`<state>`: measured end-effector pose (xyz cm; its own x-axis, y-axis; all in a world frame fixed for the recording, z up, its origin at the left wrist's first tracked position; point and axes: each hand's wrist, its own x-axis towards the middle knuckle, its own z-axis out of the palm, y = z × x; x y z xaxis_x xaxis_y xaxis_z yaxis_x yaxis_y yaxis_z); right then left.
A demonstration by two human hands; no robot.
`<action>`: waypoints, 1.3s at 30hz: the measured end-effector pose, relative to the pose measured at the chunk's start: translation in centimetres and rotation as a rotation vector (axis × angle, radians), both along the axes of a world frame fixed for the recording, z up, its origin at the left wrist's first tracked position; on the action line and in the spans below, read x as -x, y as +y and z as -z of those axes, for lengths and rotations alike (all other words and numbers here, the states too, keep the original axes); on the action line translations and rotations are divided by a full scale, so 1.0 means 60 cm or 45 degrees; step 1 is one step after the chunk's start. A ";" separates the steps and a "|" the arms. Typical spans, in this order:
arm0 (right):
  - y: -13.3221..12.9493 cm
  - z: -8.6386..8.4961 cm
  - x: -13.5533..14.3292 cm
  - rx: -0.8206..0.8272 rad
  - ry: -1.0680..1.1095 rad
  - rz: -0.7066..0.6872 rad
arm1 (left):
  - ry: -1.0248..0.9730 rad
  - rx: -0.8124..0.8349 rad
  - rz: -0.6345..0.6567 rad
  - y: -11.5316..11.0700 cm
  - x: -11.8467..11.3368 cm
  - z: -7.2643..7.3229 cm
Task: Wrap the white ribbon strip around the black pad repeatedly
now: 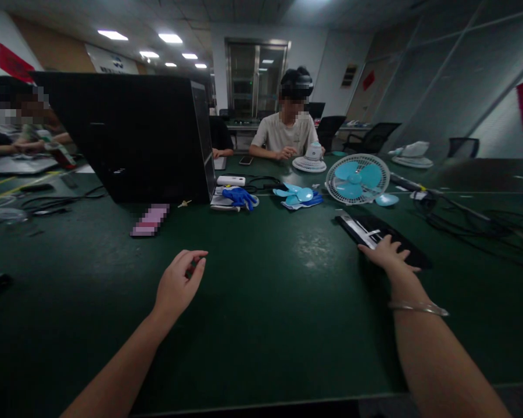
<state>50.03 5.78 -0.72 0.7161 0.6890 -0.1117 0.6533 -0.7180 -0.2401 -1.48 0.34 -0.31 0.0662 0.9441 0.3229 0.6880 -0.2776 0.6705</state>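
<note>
My left hand (180, 281) hovers over the green table with its fingers loosely curved and the thumb apart; nothing is in it. Over at the right, my right hand (387, 254) rests on the near side of a flat black panel-like object (406, 240), its fingers spread. That object has a silver-white strip along its left part, and my hand covers some of it. Behind it stands a small fan head (357, 179) with light-blue blades and a white guard. Loose light-blue fan blades (294, 193) lie on a blue-and-white glove to its left.
A large black computer case (131, 139) stands at the left, with a pink phone (150, 220) before it. Blue-and-white gloves (239, 198) lie beside the case. Black cables (470, 223) spread at the right. Across the table, a person (287, 130) handles a white fan base (310, 161).
</note>
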 end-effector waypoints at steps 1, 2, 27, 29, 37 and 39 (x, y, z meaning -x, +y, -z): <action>-0.005 0.000 -0.006 -0.006 0.007 0.028 | 0.003 -0.004 -0.001 0.000 0.000 0.000; -0.011 -0.002 -0.011 -0.010 0.019 0.031 | 0.004 -0.008 -0.002 0.000 0.000 0.001; -0.026 -0.074 0.032 -0.071 0.015 -0.279 | -0.102 0.089 0.041 -0.001 -0.002 -0.002; -0.026 -0.080 0.073 -0.170 0.063 -0.501 | -0.197 0.190 0.093 0.001 -0.002 0.000; -0.092 -0.097 0.283 -0.048 0.797 -1.851 | -0.924 0.743 0.313 0.011 -0.010 0.002; -0.107 -0.100 0.306 0.026 0.814 -1.942 | -0.871 0.914 0.468 0.006 -0.012 -0.003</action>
<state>31.69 -0.67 5.28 -0.7376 0.6644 -0.1207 0.5198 0.4445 -0.7295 -0.76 0.70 -0.14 0.4016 0.8873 -0.2266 0.0555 0.2234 0.9731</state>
